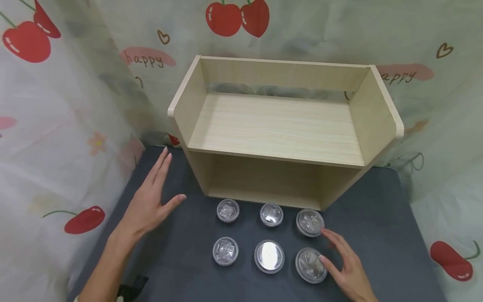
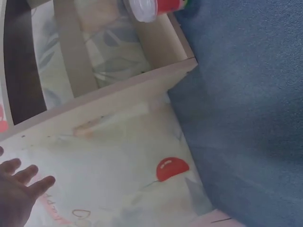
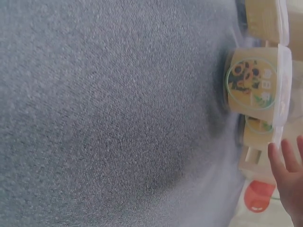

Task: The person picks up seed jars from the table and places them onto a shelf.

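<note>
Several small round tubs with clear lids stand in two rows in front of a pale wooden shelf. My right hand [image 1: 349, 268] is beside the right-hand pair, its thumb tip overlapping the rim of the front right tub [image 1: 311, 265]. One fingertip lies right at the edge of the rear right tub [image 1: 310, 222]. In the right wrist view, a yellow tub [image 3: 253, 85] bears a sunflower label, and the fingers show spread. My left hand [image 1: 149, 205] hovers left of the shelf, fingers straight and thumb apart, holding nothing. A red-labelled tub [image 2: 168, 4] appears at the top of the left wrist view.
The two-level wooden shelf [image 1: 275, 126] stands at the back of the dark cloth-covered table [image 1: 181, 260]. Cherry-printed curtains [image 1: 320, 37] hang behind it and on both sides. A small black object [image 1: 132, 287] lies beside the left forearm.
</note>
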Demonstrator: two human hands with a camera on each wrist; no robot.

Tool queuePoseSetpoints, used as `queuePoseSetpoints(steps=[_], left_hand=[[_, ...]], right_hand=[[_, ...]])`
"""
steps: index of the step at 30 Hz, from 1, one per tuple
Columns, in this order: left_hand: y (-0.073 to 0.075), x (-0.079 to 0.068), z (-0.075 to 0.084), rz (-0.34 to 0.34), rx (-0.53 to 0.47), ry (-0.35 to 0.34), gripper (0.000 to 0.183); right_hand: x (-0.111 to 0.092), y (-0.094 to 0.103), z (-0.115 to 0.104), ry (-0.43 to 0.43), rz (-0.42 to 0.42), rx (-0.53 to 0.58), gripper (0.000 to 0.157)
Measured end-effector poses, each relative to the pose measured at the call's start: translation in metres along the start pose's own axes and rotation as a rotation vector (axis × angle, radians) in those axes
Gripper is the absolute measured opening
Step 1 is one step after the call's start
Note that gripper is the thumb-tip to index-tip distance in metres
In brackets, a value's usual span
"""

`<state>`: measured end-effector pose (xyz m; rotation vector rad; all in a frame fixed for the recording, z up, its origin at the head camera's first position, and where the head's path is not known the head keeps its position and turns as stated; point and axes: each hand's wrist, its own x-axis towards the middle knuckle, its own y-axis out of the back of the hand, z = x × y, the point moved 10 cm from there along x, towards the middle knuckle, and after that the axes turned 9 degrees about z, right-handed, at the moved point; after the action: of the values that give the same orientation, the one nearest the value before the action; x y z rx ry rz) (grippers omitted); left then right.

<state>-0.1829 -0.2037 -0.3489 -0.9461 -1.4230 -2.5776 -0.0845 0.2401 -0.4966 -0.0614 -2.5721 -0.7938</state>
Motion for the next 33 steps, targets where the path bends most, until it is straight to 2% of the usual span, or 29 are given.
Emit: queuePoseSetpoints(steps=[6,10,14,21,28,33], left_hand=[[0.011,0.011,0.001,0.026,-0.054,0.004,0.093],[0.019,0.024,0.005,0.045,-0.117,-0.015,0.088],[0.031,0.040,0.013,0.088,-0.207,-0.063,0.086],[0.046,0.062,0.023,0.132,-0.377,-0.085,0.084],[0.048,0.075,0.027,0.118,-0.439,-0.054,0.079],[0.047,0.082,0.026,0.105,-0.456,-0.034,0.075]], right_hand=[[-0.002,-0.005,-0.009,0.088,0.000,0.092,0.070],[-0.006,-0.011,-0.009,0.098,-0.001,0.085,0.070],[-0.011,-0.017,-0.006,0.107,0.000,0.065,0.073],[-0.019,-0.030,0.007,0.021,-0.042,0.081,0.075],[-0.025,-0.035,0.013,-0.066,-0.092,0.045,0.078],[-0.030,-0.040,0.018,-0.080,-0.116,0.041,0.087]])
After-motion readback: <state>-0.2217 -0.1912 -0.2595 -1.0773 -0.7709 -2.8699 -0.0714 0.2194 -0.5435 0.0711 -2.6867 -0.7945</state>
